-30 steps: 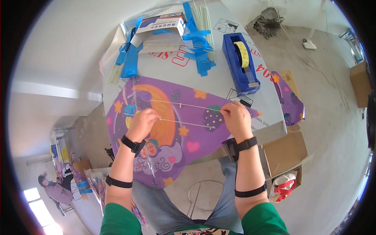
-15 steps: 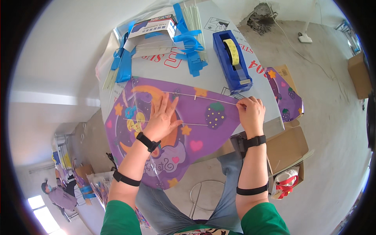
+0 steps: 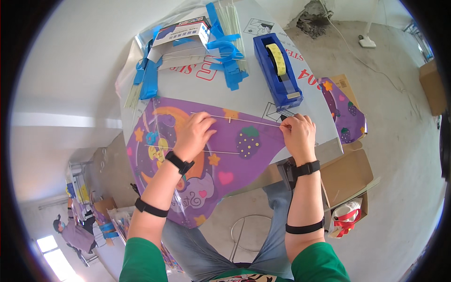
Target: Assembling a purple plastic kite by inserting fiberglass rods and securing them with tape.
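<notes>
A purple kite sheet (image 3: 225,134) printed with a moon, stars, hearts and a berry lies on the table in front of me. Two thin white rods run across it; the upper rod (image 3: 253,121) carries a small white clip (image 3: 229,120). My left hand (image 3: 191,137) bends its fingers over the upper rod's left part, thumb below; its fingertips are partly hidden. At the sheet's right corner, my right hand (image 3: 299,134) is closed in a pinch on the same rod's end.
A blue tape dispenser (image 3: 289,89) with a yellow roll stands beyond my right hand. An opened carton (image 3: 181,35), blue strips (image 3: 230,70) and bundled sticks (image 3: 230,23) lie at the back. Another purple sheet (image 3: 347,113) and cardboard boxes (image 3: 347,176) are at right. Another person (image 3: 77,235) is far left.
My left hand has gone from lying flat with spread fingers to bent fingers at the upper rod. The kite sheet has shifted slightly left. My right hand keeps its pinch at the corner.
</notes>
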Demonstrator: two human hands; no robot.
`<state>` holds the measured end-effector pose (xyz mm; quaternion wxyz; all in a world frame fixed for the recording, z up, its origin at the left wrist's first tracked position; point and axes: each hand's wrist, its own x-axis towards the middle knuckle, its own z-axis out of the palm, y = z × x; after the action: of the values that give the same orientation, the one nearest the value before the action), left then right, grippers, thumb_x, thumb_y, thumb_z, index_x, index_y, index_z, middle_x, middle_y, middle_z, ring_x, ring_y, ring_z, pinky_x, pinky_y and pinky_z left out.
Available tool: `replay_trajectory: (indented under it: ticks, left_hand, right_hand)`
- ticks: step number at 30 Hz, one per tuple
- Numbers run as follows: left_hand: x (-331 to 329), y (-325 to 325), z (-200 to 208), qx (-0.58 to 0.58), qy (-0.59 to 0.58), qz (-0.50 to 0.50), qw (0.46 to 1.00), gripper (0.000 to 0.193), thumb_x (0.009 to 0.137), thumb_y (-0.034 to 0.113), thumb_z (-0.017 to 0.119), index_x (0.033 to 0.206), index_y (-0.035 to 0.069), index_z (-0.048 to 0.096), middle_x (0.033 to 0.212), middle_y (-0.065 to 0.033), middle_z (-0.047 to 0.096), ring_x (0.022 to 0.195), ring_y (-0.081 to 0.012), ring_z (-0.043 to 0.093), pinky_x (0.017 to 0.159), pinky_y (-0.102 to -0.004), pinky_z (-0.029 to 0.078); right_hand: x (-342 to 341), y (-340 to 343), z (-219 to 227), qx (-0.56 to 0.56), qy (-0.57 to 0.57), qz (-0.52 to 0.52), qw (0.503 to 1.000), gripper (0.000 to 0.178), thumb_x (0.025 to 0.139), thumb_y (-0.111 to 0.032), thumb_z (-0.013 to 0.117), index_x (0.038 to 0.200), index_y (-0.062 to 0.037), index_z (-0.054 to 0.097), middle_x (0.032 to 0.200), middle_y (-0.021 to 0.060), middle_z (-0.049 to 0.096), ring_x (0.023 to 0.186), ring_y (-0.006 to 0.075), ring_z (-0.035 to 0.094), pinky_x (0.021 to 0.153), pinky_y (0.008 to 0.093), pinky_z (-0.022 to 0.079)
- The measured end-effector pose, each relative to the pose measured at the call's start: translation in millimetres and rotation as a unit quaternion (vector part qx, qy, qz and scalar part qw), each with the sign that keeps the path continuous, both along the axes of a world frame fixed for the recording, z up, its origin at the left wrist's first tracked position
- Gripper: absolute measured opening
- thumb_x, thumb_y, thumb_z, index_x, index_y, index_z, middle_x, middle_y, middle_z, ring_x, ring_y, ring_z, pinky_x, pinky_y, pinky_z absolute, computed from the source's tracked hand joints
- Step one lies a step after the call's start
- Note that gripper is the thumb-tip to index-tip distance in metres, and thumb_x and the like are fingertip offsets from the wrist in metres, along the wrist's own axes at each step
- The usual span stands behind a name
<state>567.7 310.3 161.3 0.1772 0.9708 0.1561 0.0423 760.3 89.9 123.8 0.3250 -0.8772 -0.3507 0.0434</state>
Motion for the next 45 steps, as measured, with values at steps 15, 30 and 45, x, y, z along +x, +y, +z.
replay_trajectory:
  ticks: [15,30,45]
  left_hand:
    - [61,13,-25,-0.107,-0.04,-0.04,0.993,0.019,0.066,0.002,0.073,0.081,0.004,0.062,0.084,-0.008,0.056,0.083,-0.026,0.058,0.071,-0.0349,0.047]
    - [63,18,-31,-0.126,-0.029,-0.034,0.991,0.016,0.067,0.006,0.073,0.079,0.005,0.062,0.081,-0.008,0.056,0.081,-0.0269,0.057,0.068,-0.0367,0.047]
    - [69,19,-31,-0.099,-0.063,-0.072,0.99,0.016,0.068,0.004,0.073,0.082,0.007,0.066,0.079,-0.0078,0.055,0.077,-0.0242,0.057,0.066,-0.0339,0.047]
  right_hand:
    - [4,0,-6,0.013,0.002,-0.008,1.0,0.008,0.067,-0.003,0.061,0.066,-0.0102,0.062,0.074,0.0027,0.059,0.078,0.0249,0.054,0.07,0.036,0.04]
    - [4,7,-8,0.013,-0.014,-0.025,1.0,0.008,0.067,-0.003,0.062,0.067,-0.0102,0.06,0.074,0.0024,0.057,0.079,0.0248,0.054,0.07,0.0358,0.04]
    - [2,12,-8,0.016,-0.02,-0.034,0.999,0.007,0.068,-0.003,0.062,0.068,-0.0095,0.059,0.074,0.0032,0.057,0.08,0.0256,0.053,0.07,0.0365,0.039]
